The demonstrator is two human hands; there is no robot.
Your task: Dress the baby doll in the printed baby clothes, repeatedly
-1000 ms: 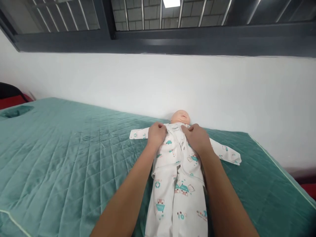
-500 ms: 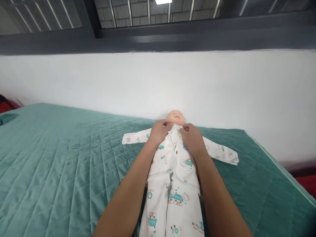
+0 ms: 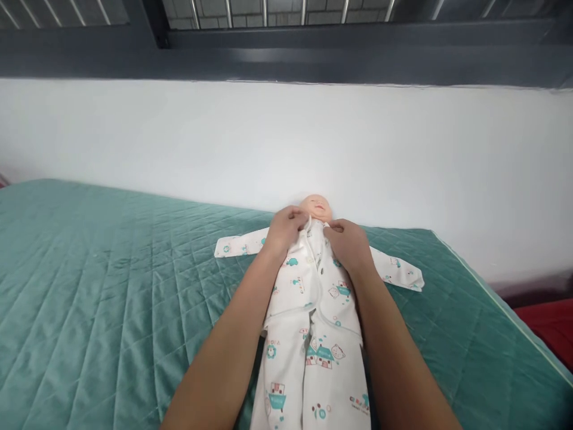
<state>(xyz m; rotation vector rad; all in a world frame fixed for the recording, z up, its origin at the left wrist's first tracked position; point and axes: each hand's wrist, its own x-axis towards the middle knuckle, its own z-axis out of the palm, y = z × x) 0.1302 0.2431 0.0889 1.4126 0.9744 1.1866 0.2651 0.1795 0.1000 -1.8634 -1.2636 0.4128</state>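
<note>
A baby doll (image 3: 316, 206) lies on its back on a green quilted mattress (image 3: 111, 263), its head toward the white wall. It wears a white romper (image 3: 313, 310) printed with teal cartoon pictures, the sleeves spread out to both sides. My left hand (image 3: 285, 231) is closed on the left edge of the romper's collar, just below the doll's chin. My right hand (image 3: 347, 240) is closed on the right edge of the collar. The two hands sit close together at the neck opening.
The white wall (image 3: 403, 161) runs right behind the doll's head, under a dark window frame (image 3: 313, 54) with bars. The mattress edge (image 3: 501, 304) slopes down on the right, with something red (image 3: 548, 325) beyond it.
Both hands have slid up from the doll's chest to the collar and drawn closer together. The view has shifted right and slightly down.
</note>
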